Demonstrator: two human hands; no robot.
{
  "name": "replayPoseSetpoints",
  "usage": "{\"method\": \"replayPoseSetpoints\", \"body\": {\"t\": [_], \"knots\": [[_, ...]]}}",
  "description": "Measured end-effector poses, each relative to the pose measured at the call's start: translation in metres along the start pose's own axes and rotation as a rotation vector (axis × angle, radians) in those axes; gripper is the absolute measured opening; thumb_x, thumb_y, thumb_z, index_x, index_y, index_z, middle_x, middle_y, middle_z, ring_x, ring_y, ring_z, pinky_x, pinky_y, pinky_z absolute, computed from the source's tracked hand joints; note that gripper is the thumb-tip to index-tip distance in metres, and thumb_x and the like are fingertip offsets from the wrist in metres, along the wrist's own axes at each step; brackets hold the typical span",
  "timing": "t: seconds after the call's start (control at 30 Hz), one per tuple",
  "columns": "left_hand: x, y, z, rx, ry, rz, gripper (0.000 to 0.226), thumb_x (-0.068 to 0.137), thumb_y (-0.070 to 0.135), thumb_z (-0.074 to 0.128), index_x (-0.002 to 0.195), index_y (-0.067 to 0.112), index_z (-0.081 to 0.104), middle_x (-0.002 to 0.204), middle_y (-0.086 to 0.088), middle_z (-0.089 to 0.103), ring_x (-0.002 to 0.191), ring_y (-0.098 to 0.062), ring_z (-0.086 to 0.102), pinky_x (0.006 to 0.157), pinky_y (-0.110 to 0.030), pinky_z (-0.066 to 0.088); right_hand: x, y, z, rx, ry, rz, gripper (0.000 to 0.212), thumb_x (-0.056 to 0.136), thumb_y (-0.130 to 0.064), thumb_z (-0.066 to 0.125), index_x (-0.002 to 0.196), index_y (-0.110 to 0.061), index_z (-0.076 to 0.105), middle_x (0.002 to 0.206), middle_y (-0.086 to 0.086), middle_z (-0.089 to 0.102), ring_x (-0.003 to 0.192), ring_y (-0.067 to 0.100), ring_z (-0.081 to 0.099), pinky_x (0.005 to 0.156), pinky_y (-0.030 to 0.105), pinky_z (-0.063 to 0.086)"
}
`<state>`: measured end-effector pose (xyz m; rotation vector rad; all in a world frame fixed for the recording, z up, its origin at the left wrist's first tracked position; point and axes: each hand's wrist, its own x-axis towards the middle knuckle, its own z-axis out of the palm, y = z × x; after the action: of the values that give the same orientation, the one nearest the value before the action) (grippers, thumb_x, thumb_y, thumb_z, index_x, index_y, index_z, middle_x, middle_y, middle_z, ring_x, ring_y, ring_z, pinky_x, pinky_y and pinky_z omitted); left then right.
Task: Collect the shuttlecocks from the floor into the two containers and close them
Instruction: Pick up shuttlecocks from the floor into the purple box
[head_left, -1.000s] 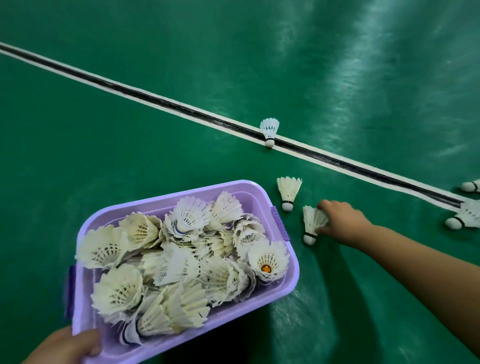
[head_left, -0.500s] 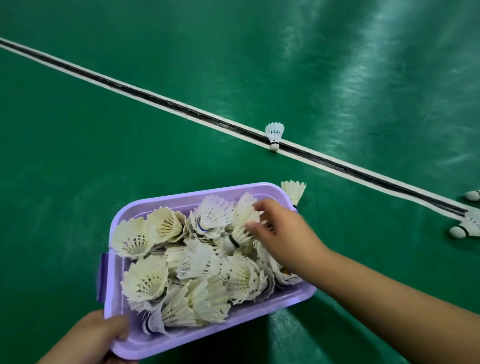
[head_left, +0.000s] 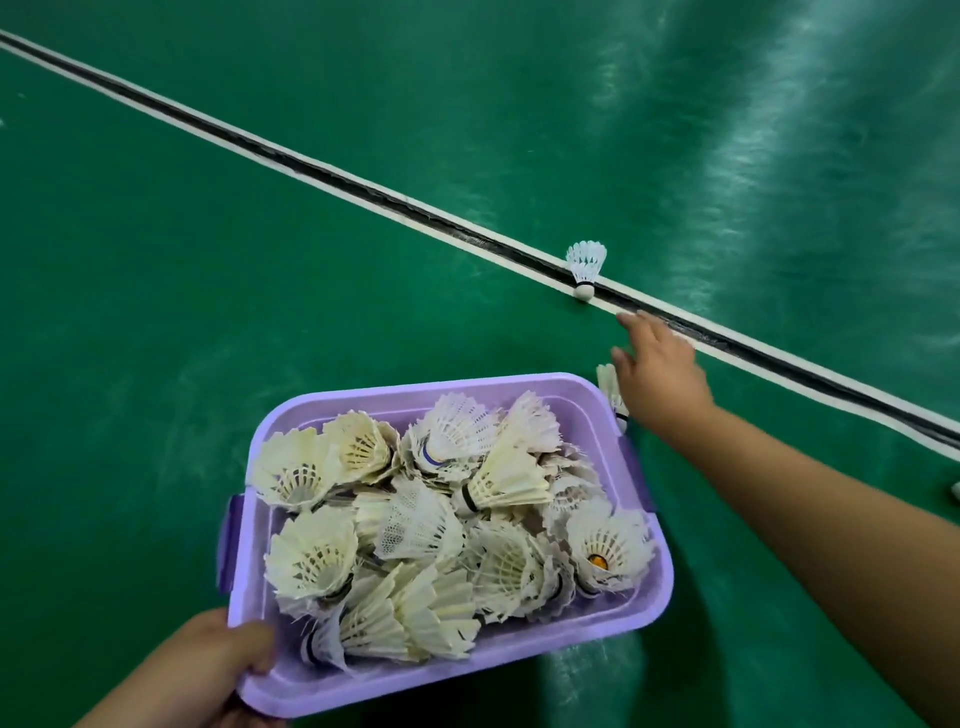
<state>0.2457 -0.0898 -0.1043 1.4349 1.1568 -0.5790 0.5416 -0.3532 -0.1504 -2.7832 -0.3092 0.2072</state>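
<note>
Beside the lilac plastic tub (head_left: 645, 488), steadied by the gripping left hand (head_left: 218, 662) so it stays close, the empty right hand (head_left: 660, 371) spreads its fingers (head_left: 626, 319) toward a white feathered shuttlecock (head_left: 586, 265).

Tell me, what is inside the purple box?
The purple box holds a heap of white shuttlecocks. Its bottom is covered, so what lies underneath cannot be seen.

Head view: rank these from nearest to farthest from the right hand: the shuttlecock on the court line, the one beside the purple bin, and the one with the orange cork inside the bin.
From the right hand:
1. Shuttlecock beside the purple bin, on the floor at the bin's far right corner, partly hidden by the hand.
2. Shuttlecock on the court line, upright, beyond the fingertips.
3. Orange-cork shuttlecock, inside the bin by its right wall.
</note>
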Motion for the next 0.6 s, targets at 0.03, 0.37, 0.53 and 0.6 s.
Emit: {"method": "replayPoseSetpoints", "body": {"t": [0.03,0.37,0.53,0.6], "knots": [[0.001,-0.002,-0.002,-0.006,-0.011,-0.001,0.044,0.065,-0.012,0.059,0.025,0.005,0.049,0.037,-0.013,0.041,0.036,-0.018,0.041,0.051,-0.027,0.034,0.01,0.013,0.007,-0.08,-0.16,0.043,0.05,0.096,-0.029,0.043,0.144,-0.023,0.028,0.151,0.005,0.03,0.135,0.032,0.029,0.107,0.048,0.031],[0.001,-0.007,-0.004,-0.123,-0.054,0.006,0.033,0.079,-0.02,0.041,0.049,-0.009,0.049,0.036,-0.018,0.042,0.023,-0.023,0.042,0.027,-0.025,0.041,-0.01,0.035,0.008,0.04,-0.078,0.138,0.019,0.089,-0.012,0.053,0.105,-0.009,0.063,0.112,0.016,0.062,0.099,0.031,0.057,0.078,0.03,0.042],[0.001,-0.002,-0.002,-0.027,-0.01,0.042,0.034,0.078,-0.018,0.048,0.047,-0.004,0.047,0.038,-0.011,0.038,0.023,-0.017,0.037,0.028,-0.018,0.035,-0.042,-0.009,-0.051,0.629,0.211,-0.019,0.006,0.089,-0.014,0.058,0.086,-0.019,0.06,0.08,-0.002,0.061,0.068,0.014,0.05,0.062,0.026,0.041],[0.002,0.002,0.005,-0.014,-0.028,0.046,0.027,0.073,-0.018,0.053,0.049,-0.005,0.047,0.039,-0.013,0.04,0.024,-0.018,0.038,0.028,-0.02,0.036,-0.059,-0.025,-0.056,0.551,0.046,-0.144,0.004,0.088,-0.015,0.061,0.088,-0.019,0.062,0.079,-0.009,0.061,0.07,0.011,0.055,0.064,0.022,0.046]]}}
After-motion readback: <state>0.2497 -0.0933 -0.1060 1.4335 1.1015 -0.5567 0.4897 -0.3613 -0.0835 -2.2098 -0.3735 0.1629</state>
